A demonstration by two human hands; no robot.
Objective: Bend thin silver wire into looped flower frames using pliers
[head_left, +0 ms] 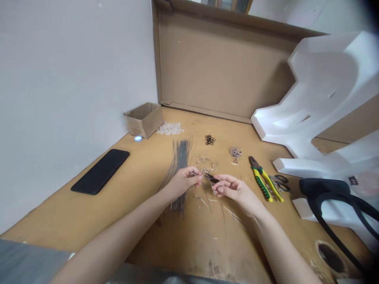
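My left hand (187,180) is closed in a pinch on a thin wire, over the right side of a bundle of grey wires (181,154). Facing it, my right hand (231,188) pinches the other side of the same small work, with a tiny shiny bit at its fingertips. A small dark piece (211,178) spans the gap between both hands; its exact kind is too small to make out. Just behind the fingers lies a loose tangle of thin wire (205,163). Cut wire pieces (233,216) are scattered on the table below my hands.
Pliers with green-yellow handles (265,181) and scissors (281,182) lie on the right. Farther back are black rings (210,140), a wire cluster (235,151), clear beads (170,128) and a cardboard box (145,120). A black phone (100,171) lies left; white foam (322,90) stands right.
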